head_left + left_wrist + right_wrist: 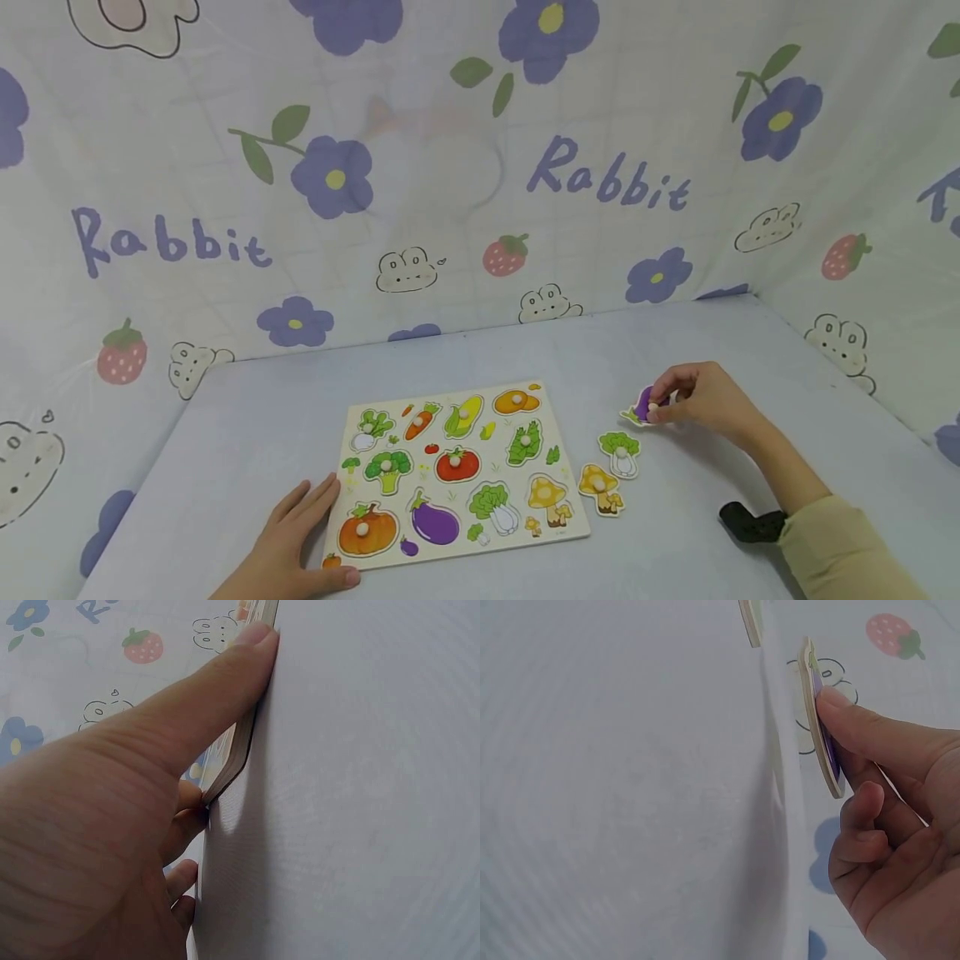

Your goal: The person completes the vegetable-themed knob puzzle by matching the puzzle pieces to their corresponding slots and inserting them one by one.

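My right hand (701, 400) pinches a purple eggplant puzzle piece (642, 407) by its small knob, right of the board. In the right wrist view the eggplant piece's edge (821, 742) is tilted and apart from the tabletop. My left hand (288, 542) rests at the near left corner of a wooden vegetable puzzle board (480, 450), fingers along its left side and thumb (225, 682) along its near edge. Knobbed pieces such as the tomato (457, 464) and pumpkin (367, 531) sit in the board. The eggplant recess (435, 523) has no knob.
A bok choy piece (620, 454) and a mushroom piece (600, 490) lie on the white table (675, 550) right of the board. A black strap or device (750, 525) is at my right wrist. A printed curtain (450, 192) hangs behind the table.
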Demonstrator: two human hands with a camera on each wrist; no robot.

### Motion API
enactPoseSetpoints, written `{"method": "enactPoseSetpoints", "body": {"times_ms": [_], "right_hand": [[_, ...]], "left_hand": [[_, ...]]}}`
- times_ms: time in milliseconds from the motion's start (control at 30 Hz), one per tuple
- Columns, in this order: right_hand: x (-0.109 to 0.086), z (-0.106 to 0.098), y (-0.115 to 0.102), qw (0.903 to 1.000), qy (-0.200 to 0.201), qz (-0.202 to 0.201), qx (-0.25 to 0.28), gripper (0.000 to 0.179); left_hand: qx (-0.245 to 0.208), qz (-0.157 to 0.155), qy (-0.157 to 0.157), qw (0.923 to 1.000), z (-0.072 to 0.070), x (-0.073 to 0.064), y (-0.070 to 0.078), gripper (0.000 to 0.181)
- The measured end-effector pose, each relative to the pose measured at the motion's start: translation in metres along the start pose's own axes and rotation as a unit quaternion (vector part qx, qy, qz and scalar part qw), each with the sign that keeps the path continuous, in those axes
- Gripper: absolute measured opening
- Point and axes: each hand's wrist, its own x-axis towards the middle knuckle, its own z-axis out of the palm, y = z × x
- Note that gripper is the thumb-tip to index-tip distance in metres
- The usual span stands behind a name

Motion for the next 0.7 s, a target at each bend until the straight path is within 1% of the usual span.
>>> {"method": "enactPoseSetpoints", "body": {"times_ms": [233,400,467,533,633,700], "right_hand": [[-0.002,0.000,-0.004,0.9999,0.011,-0.003,-0.001,0.025],[-0.002,0.006,-0.011,0.9995,0.029,-0.009,0.002,0.026],[-0.002,0.012,-0.017,0.9993,0.036,-0.008,0.010,0.026],[-0.003,0.021,-0.027,0.9987,0.040,-0.003,0.030,0.026],[-0.006,0.039,-0.045,0.9978,0.040,0.000,0.053,0.026],[-0.010,0.052,-0.059,0.9975,0.039,0.001,0.059,0.025]], "left_hand": [[-0.002,-0.004,-0.009,0.9999,0.000,0.001,0.001,0.117],[-0.004,0.003,-0.013,0.9999,0.000,0.001,0.000,0.116],[-0.004,0.005,-0.013,0.9999,0.000,0.001,0.000,0.116],[-0.007,0.005,-0.011,0.9999,-0.001,0.000,0.000,0.116],[-0.009,0.000,-0.009,0.9999,-0.002,0.000,0.001,0.118],[-0.008,-0.005,-0.007,0.9999,-0.002,0.000,0.001,0.119]]}}
